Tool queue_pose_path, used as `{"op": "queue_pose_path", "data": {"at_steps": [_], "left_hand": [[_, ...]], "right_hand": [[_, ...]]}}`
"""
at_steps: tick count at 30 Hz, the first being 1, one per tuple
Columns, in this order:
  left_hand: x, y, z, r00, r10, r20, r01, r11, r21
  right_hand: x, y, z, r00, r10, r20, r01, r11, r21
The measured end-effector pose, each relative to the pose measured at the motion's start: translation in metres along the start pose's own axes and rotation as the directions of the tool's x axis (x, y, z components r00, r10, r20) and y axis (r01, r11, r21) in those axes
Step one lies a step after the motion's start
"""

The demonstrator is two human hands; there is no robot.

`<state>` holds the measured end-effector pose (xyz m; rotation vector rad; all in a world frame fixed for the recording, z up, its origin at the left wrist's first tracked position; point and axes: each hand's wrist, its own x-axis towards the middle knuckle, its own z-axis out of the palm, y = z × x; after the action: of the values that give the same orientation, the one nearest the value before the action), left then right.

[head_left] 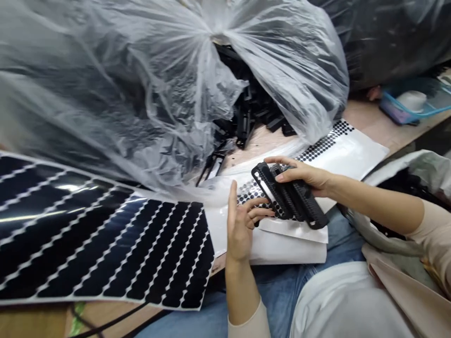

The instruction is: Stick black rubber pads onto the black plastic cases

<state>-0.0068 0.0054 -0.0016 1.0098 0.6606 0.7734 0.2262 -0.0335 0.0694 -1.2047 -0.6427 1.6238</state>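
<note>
My right hand (pixel 310 176) grips several black plastic frames (pixel 296 202) with a woven-looking texture, fanned out side by side, thumb on top. At their left end is my left hand (pixel 241 230). One finger of it points up and the others stretch toward the nearest frame; whether they touch it I cannot tell. Beneath both hands lies a white sheet (pixel 359 148) with rows of black dots, and its near part is folded or curled over my lap.
A large translucent plastic bag (pixel 169 80) with black parts (pixel 244 117) showing at its opening fills the back. To the left extends a black sheet (pixel 105 244) with wavy white lines. A blue basket (pixel 398 108) stands at right; an open bag (pixel 408 173) is beside my right arm.
</note>
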Motion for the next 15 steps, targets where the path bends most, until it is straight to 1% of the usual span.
{"op": "queue_pose_path", "data": {"at_steps": [1, 2, 3, 4, 5, 6, 7, 9, 10, 11, 12, 13, 14, 15], "left_hand": [[0.002, 0.002, -0.001, 1.0, 0.012, -0.022, -0.012, 1.0, 0.006], [0.004, 0.003, -0.001, 0.999, 0.018, -0.037, -0.017, 1.0, 0.013], [0.005, 0.004, -0.001, 0.999, 0.021, -0.048, -0.02, 1.0, 0.017], [0.007, 0.004, 0.0, 0.998, 0.023, -0.056, -0.022, 1.0, 0.018], [0.008, 0.005, 0.001, 0.997, 0.03, -0.068, -0.029, 0.999, 0.015], [0.008, 0.005, 0.001, 0.996, 0.034, -0.079, -0.033, 0.999, 0.011], [0.009, 0.004, 0.002, 0.995, 0.038, -0.092, -0.037, 0.999, 0.007], [0.009, 0.004, 0.003, 0.994, 0.039, -0.103, -0.039, 0.999, 0.01], [0.009, 0.004, 0.003, 0.994, 0.04, -0.103, -0.039, 0.999, 0.015], [0.009, 0.004, 0.003, 0.994, 0.045, -0.102, -0.043, 0.999, 0.023], [0.009, 0.004, 0.003, 0.994, 0.051, -0.101, -0.048, 0.998, 0.029], [0.01, 0.004, 0.004, 0.993, 0.054, -0.1, -0.051, 0.998, 0.034], [0.01, 0.004, 0.004, 0.993, 0.057, -0.1, -0.054, 0.998, 0.036], [0.01, 0.004, 0.004, 0.993, 0.057, -0.101, -0.054, 0.998, 0.035]], "right_hand": [[-0.015, -0.008, -0.018, 0.999, -0.039, -0.021, 0.036, 0.994, -0.106], [-0.032, -0.016, -0.038, 0.995, -0.084, -0.049, 0.071, 0.97, -0.233], [-0.051, -0.024, -0.059, 0.989, -0.133, -0.068, 0.097, 0.918, -0.384], [-0.072, -0.031, -0.08, 0.98, -0.171, -0.101, 0.092, 0.842, -0.532], [-0.094, -0.037, -0.102, 0.975, -0.178, -0.13, 0.052, 0.757, -0.651], [-0.116, -0.04, -0.123, 0.969, -0.176, -0.173, -0.005, 0.689, -0.725], [-0.138, -0.041, -0.143, 0.966, -0.147, -0.213, -0.073, 0.633, -0.771], [-0.178, -0.035, -0.18, 0.949, -0.114, -0.293, -0.185, 0.553, -0.813], [-0.196, -0.029, -0.197, 0.932, -0.117, -0.343, -0.23, 0.541, -0.809], [-0.21, -0.022, -0.213, 0.909, -0.115, -0.4, -0.28, 0.543, -0.792], [-0.222, -0.014, -0.228, 0.871, -0.145, -0.47, -0.321, 0.556, -0.766], [-0.231, -0.007, -0.24, 0.817, -0.2, -0.541, -0.353, 0.569, -0.743], [-0.236, -0.002, -0.251, 0.75, -0.274, -0.602, -0.37, 0.58, -0.725], [-0.239, 0.0, -0.259, 0.685, -0.355, -0.636, -0.366, 0.587, -0.722]]}}
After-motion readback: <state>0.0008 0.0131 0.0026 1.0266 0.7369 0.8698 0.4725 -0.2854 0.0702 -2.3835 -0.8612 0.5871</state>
